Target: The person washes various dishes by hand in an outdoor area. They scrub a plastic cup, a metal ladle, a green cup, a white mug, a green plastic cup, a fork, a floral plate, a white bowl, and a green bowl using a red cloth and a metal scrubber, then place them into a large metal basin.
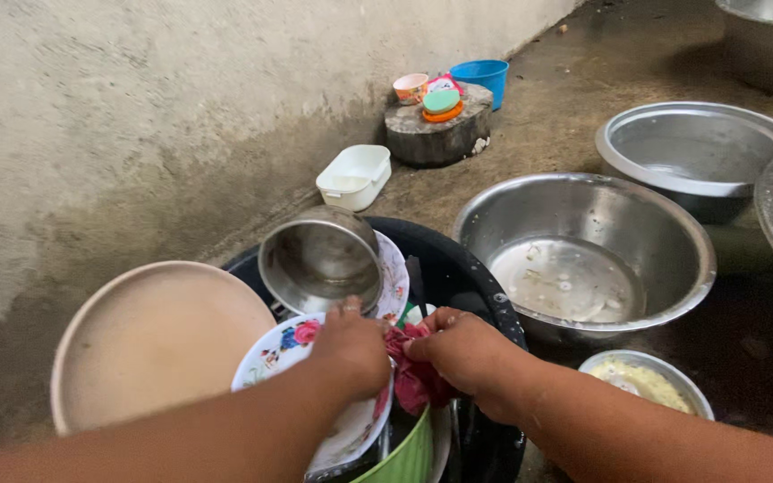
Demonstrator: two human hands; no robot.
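at the lower middle of the frame, over a black tub [485, 295] crowded with dishes, both hands meet on a crumpled red cloth [413, 371]. the right hand [462, 353] comes in from the lower right and its fingers are curled tight, pinching the cloth's upper edge; the cloth lies just left of and below its knuckles, touching them, bunched with no clear long axis. the left hand [351, 349] reaches in from the lower left, fingers bent over the rim of a floral plate [293, 349] that tilts up toward the left; whether it grips the plate firmly or only steadies it i cannot tell, since the fingertips are hidden behind the rim. the cloth sits between the two hands, nearer the right, and directly beside the plate's right edge. just above the left hand a steel pot [319, 259] lies on its side, mouth toward the camera, resting against a second patterned plate. a large beige plate [154, 344] leans at the lower left, and a green bowl rim [404, 456] shows under the hands. to the right stand a wide steel basin [583, 255] with scraps and a small bowl of yellowish food [646, 380].
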